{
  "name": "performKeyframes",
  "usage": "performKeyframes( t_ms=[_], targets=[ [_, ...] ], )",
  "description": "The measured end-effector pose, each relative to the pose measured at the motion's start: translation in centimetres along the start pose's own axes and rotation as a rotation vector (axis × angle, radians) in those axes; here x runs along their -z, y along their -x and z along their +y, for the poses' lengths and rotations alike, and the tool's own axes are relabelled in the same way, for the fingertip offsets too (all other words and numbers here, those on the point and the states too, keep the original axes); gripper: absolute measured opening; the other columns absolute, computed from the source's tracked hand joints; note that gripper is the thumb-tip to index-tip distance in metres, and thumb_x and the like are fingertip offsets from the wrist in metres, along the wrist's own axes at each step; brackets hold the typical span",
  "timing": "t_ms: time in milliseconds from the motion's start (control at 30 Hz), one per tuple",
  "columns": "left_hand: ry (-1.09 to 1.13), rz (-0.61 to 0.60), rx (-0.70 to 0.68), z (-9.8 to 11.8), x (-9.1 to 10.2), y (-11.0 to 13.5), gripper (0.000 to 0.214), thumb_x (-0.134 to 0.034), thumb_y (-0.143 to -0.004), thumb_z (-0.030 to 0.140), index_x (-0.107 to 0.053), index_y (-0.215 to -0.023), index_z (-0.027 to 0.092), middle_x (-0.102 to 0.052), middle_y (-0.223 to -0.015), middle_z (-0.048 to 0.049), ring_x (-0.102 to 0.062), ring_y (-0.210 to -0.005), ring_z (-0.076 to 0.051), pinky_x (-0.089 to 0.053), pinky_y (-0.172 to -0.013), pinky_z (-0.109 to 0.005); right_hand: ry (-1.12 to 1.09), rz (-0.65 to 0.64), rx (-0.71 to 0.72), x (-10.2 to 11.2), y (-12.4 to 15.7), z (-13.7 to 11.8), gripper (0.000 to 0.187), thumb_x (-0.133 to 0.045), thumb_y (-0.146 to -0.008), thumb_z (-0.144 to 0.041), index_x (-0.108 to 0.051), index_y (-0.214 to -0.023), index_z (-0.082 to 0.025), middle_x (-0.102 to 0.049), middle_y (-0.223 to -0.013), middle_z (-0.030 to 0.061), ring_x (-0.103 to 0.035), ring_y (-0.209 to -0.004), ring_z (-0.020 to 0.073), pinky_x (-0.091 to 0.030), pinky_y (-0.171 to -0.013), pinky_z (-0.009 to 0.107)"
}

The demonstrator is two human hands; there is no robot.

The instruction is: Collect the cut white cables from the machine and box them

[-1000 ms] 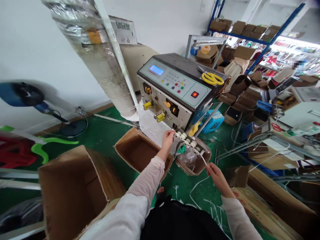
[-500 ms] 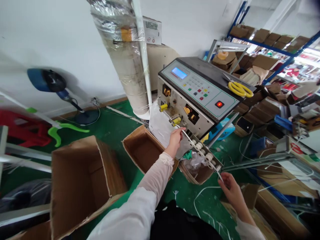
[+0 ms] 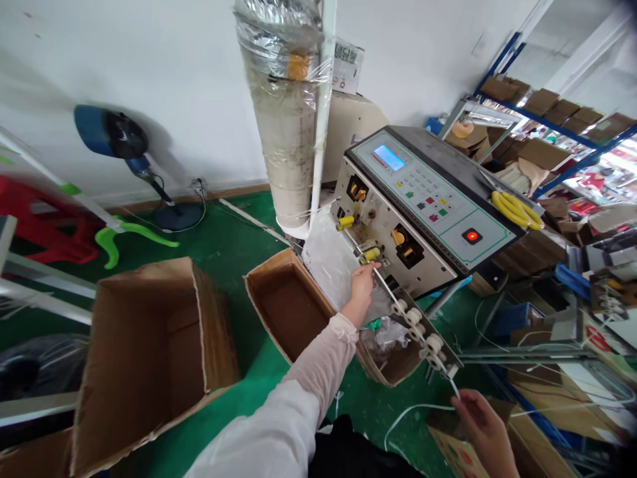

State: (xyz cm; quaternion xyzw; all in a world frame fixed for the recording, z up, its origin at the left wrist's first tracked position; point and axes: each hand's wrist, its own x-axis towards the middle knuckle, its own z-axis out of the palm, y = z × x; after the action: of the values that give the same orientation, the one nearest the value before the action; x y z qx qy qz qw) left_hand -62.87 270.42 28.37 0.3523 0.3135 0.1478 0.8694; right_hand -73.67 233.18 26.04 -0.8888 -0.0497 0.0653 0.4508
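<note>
Far left: noted red and green plastic furniture (image 3: 44,229) against the white wall, with a blue floor fan (image 3: 110,136) just beside. Underfoot, recorded a green floor (image 3: 223,245), littered with white offcuts toward the lower right. Found a large open carton (image 3: 149,345) standing on it and a smaller open carton (image 3: 288,312) further right. Above that, observed a film-wrapped roll (image 3: 286,113) standing upright beside a white pipe (image 3: 322,99). Logged the left hand (image 3: 365,282), fingers pinched on a white strip (image 3: 384,285) just below a yellow knob on the machine (image 3: 428,199). Traced the strip down across a row of white rollers (image 3: 423,332) to the right hand (image 3: 480,421), fingers gripping its lower end. Atop the machine, noted yellow scissors (image 3: 515,209). Far right: blue shelving (image 3: 500,61) stacked with brown cartons.
</note>
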Motion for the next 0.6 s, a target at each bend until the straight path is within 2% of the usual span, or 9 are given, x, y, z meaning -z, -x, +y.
performKeyframes(
  t_ms=[100,200,300,400,600],
  targets=[
    [0.000,0.009,0.004,0.1,0.1,-0.4,0.037,-0.072,-0.074,0.050,-0.070,-0.078,0.013,-0.036,-0.055,0.0068,-0.027,-0.046,-0.006,-0.020,-0.046,-0.023,0.030,0.021,0.062,-0.1,-0.2,-0.4,0.036,-0.078,-0.068,-0.055,-0.074,-0.081,-0.021,-0.071,-0.078,0.0071,-0.069,-0.071,0.0233,-0.060,-0.066,0.029],
    [-0.036,-0.020,0.012,-0.7,0.5,0.3,0.039,-0.076,-0.070,0.052,-0.068,-0.070,0.014,-0.035,-0.050,0.0069,-0.027,-0.044,-0.006,-0.018,-0.045,-0.023,0.034,0.022,0.081,-0.5,-0.4,-1.0,0.036,-0.077,-0.070,-0.053,-0.074,-0.086,-0.021,-0.072,-0.082,0.0076,-0.069,-0.072,0.0229,-0.060,-0.068,0.030],
    [-0.109,-0.087,0.054,-2.0,0.9,1.8,0.037,-0.080,-0.064,0.049,-0.070,-0.064,0.014,-0.034,-0.044,0.0066,-0.025,-0.041,-0.006,-0.014,-0.044,-0.024,-0.010,0.073,0.059,-1.1,-0.8,-1.7,0.039,-0.079,-0.069,-0.052,-0.070,-0.091,-0.021,-0.071,-0.081,0.0071,-0.068,-0.072,0.0223,-0.060,-0.067,0.030],
    [-0.163,-0.116,0.065,-2.8,1.1,2.6,0.031,-0.077,-0.067,0.045,-0.074,-0.065,0.013,-0.033,-0.044,0.0064,-0.024,-0.041,-0.006,-0.014,-0.045,-0.024,-0.077,0.116,0.053,-1.9,-1.3,-2.2,0.041,-0.082,-0.068,-0.051,-0.065,-0.090,-0.021,-0.068,-0.079,0.0053,-0.068,-0.071,0.0212,-0.060,-0.066,0.030],
    [-0.216,-0.005,-0.074,-1.8,1.0,0.6,0.032,-0.067,-0.078,0.044,-0.073,-0.070,0.013,-0.033,-0.049,0.0064,-0.023,-0.046,-0.006,-0.018,-0.047,-0.023,-0.125,-0.062,0.032,-2.4,-1.3,-0.4,0.041,-0.080,-0.069,-0.054,-0.064,-0.088,-0.022,-0.068,-0.079,0.0055,-0.068,-0.076,0.0236,-0.060,-0.072,0.034]
  ],
)
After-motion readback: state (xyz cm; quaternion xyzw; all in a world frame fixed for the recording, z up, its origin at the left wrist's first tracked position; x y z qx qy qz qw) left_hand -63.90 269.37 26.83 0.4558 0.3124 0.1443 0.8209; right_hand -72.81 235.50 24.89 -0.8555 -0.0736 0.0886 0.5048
